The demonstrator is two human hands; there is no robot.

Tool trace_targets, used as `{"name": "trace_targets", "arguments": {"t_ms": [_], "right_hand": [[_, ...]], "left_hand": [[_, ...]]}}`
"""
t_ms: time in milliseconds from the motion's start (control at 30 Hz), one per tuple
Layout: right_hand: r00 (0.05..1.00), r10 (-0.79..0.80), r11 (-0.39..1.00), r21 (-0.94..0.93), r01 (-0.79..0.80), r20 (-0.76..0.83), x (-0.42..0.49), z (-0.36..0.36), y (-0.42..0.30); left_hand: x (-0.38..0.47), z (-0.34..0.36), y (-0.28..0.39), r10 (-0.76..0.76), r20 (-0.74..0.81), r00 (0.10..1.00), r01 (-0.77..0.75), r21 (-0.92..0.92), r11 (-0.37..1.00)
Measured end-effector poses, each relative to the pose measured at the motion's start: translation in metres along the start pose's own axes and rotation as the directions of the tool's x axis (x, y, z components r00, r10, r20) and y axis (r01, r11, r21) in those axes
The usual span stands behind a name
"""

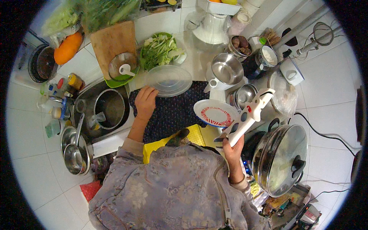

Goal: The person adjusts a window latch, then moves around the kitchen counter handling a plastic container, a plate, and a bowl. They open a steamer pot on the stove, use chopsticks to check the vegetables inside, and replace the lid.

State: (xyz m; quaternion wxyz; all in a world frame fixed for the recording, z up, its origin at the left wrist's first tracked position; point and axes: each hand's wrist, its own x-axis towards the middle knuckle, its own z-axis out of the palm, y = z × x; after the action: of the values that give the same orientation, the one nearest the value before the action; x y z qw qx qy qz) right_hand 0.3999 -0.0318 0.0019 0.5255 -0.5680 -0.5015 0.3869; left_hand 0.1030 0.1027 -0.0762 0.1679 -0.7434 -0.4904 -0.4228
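My left hand (145, 102) has curled fingers at the near left rim of a clear round plastic lid (169, 80); the thumb is hidden. In my right hand (234, 148) is a long white plastic kitchen tool (247, 118) with dark oval patches, a red mark and a notched far end. It slants up and away to the right. Just left of the tool lies a white plate (215, 110) with a red ring pattern and blue rim. Beyond the lid, a green basket (158, 54) holds leafy vegetables.
To the left, a sink (89, 83) holds a round pot (109, 107). A wooden cutting board (115, 43) leans behind it. Steel bowls (245, 93) and a steel pan (227, 69) stand right. Nearer, there is a large glass-lidded pot (287, 161) and a black cable (325, 135).
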Motion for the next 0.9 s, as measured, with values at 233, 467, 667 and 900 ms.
{"name": "trace_targets", "arguments": {"t_ms": [233, 467, 667, 900], "right_hand": [[0.998, -0.039, 0.998, -0.054, 0.042, 0.043, 0.002, 0.002, 0.001], [0.998, -0.047, 0.996, -0.073, 0.05, 0.043, 0.002, 0.001, 0.0], [0.999, -0.018, 0.999, -0.046, 0.021, 0.05, 0.002, 0.001, 0.004], [0.999, -0.019, 0.999, -0.047, 0.021, 0.042, 0.003, 0.001, 0.005]], "left_hand": [[-0.037, 0.026, -0.002, 0.008, 0.147, 0.989, -0.004, -0.026, 1.0], [-0.051, 0.033, 0.001, 0.031, 0.18, 0.983, -0.017, -0.08, 0.997], [-0.051, 0.031, 0.006, 0.047, 0.195, 0.98, -0.033, -0.073, 0.997], [-0.053, 0.031, 0.01, 0.05, 0.2, 0.979, -0.032, -0.09, 0.995]]}}
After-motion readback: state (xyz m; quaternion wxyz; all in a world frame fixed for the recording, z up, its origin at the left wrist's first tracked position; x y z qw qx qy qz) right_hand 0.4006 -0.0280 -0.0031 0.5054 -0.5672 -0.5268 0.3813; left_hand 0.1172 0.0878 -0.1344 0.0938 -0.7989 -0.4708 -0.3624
